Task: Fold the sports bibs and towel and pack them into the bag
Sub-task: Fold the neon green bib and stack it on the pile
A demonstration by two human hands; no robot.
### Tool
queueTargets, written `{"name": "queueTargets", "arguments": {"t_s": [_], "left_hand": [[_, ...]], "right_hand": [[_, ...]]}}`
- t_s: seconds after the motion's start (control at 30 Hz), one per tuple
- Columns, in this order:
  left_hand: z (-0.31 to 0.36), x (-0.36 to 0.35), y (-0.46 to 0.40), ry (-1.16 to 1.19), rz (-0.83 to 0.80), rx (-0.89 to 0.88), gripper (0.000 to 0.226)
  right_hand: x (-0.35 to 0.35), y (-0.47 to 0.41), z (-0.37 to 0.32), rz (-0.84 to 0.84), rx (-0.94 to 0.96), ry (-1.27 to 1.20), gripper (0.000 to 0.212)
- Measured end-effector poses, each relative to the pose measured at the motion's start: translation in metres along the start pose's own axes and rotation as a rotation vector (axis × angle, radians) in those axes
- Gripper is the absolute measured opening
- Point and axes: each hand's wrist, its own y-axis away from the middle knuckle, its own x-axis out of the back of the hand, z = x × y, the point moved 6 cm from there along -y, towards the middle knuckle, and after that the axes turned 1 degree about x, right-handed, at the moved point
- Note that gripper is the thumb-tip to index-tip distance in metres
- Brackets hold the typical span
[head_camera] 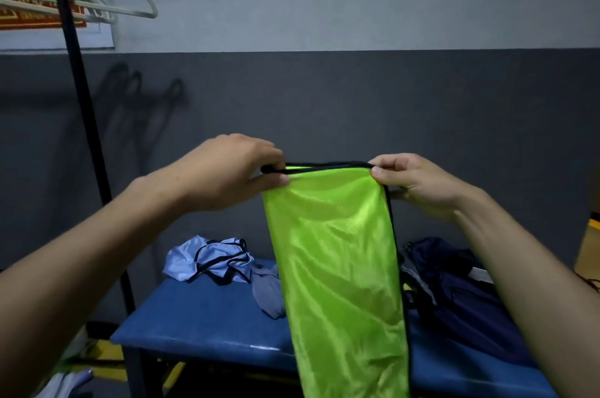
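Both hands pinch a shiny, black-trimmed green mesh bib (337, 267), hanging long.

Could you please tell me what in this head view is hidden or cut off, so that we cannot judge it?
- Bag: the green bib and the right forearm cover parts, so whether it is open cannot be told.
- Green bib: its lower end leaves the bottom edge.
- Grey towel: its right side lies behind the green bib.
- Left hand and right hand: fingertips curl behind the bib's black hem.
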Motion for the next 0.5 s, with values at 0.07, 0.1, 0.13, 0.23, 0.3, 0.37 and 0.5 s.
{"name": "queueTargets", "arguments": {"t_s": [0.07,0.1,0.13,0.23,0.3,0.37,0.5], "left_hand": [[-0.006,-0.005,-0.001,0.058,-0.086,0.079,0.029],[-0.006,-0.007,-0.002,0.1,-0.116,0.1,0.027],[-0.007,-0.008,-0.003,0.161,-0.146,0.132,0.024],[-0.014,-0.008,-0.004,0.344,-0.151,0.226,0.012],[-0.014,-0.01,-0.01,0.195,-0.182,0.208,0.025],[-0.01,-0.018,-0.015,-0.05,-0.254,0.216,0.037],[0.007,-0.032,-0.025,-0.386,-0.288,0.218,0.025]], "right_hand": [[-0.002,0.002,0.002,-0.042,-0.007,-0.008,0.02],[-0.002,0.003,0.003,-0.059,-0.008,-0.004,0.02],[-0.002,0.003,0.003,-0.074,-0.01,0.009,0.021],[0.001,0.001,0.004,-0.076,-0.04,0.135,0.019],[0.001,-0.005,0.002,-0.044,-0.045,0.357,0.015],[-0.003,-0.011,-0.002,-0.019,-0.033,0.57,0.014],[-0.01,-0.018,-0.009,0.058,-0.013,0.818,0.017]]}}
